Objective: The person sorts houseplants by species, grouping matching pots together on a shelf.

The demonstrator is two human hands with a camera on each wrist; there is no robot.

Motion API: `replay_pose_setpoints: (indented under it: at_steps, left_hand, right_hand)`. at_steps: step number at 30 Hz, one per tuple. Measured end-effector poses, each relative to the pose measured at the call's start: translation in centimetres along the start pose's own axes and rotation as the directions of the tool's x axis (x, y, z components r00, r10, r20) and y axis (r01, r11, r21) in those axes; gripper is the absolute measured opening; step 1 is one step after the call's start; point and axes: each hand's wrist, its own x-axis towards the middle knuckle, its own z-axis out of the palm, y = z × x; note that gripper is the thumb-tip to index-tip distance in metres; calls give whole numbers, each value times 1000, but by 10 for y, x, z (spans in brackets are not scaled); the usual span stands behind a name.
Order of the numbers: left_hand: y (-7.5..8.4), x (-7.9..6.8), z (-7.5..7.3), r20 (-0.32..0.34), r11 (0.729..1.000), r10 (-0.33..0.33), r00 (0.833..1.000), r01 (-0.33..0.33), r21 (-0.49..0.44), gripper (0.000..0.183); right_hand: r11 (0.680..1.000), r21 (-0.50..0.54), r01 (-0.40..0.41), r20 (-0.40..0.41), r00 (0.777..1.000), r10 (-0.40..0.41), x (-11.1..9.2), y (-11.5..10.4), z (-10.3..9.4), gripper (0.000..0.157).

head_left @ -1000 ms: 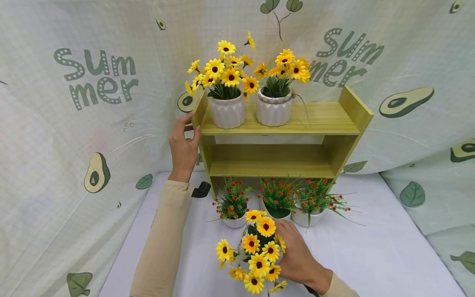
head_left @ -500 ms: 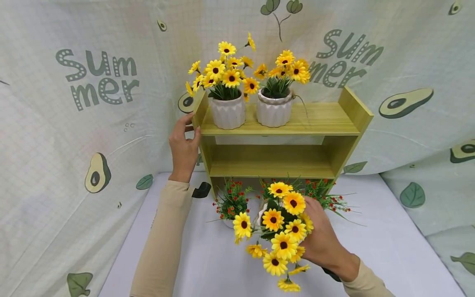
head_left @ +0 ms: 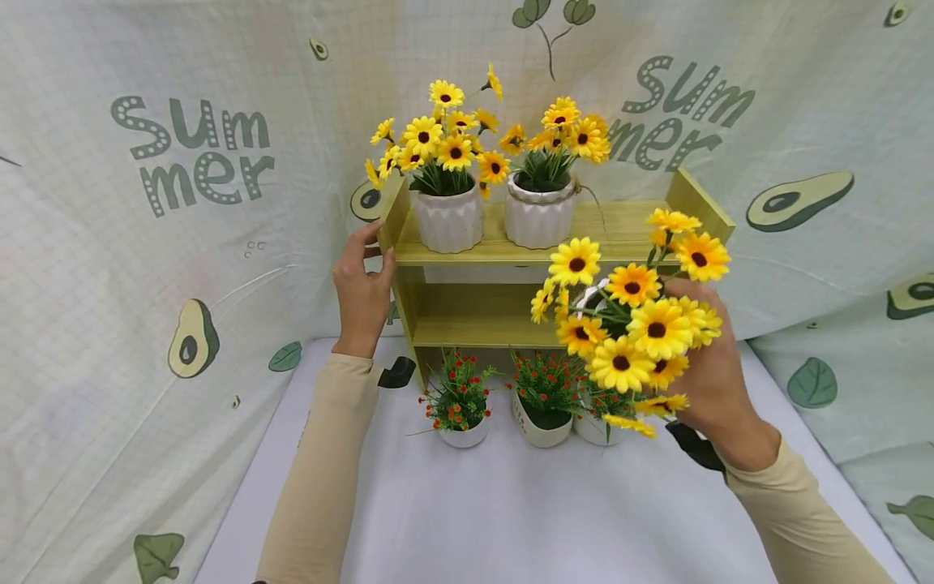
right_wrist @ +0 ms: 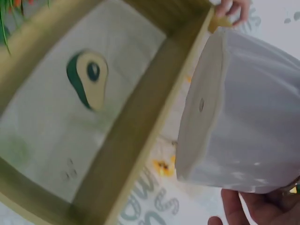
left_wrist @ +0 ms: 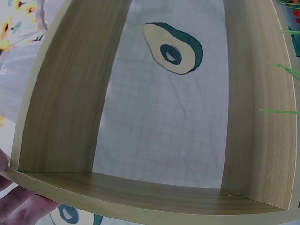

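1. Right hand [head_left: 711,369] has fingers curled round a white pot [right_wrist: 253,117] of yellow sunflowers [head_left: 657,328], and it's airborne, blooms leaning towards the wearer
2. Left hand [head_left: 361,284], way across, pinches the left side panel [head_left: 395,215] of the wooden shelf [head_left: 474,312]
3. Shelf's long axis runs left to right; the held pot sits before its right end, apart from the top board [head_left: 623,223]
4. Right hand's nearer that end
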Motion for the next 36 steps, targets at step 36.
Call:
replay_pose_setpoints:
  at_steps: [36]
  left_hand:
    - [2, -1, -1, -1, 1000, -11, 1000, 11, -1, 37]
  right_hand:
    - [774, -511, -374, -183, 927, 327, 149, 57, -22, 73]
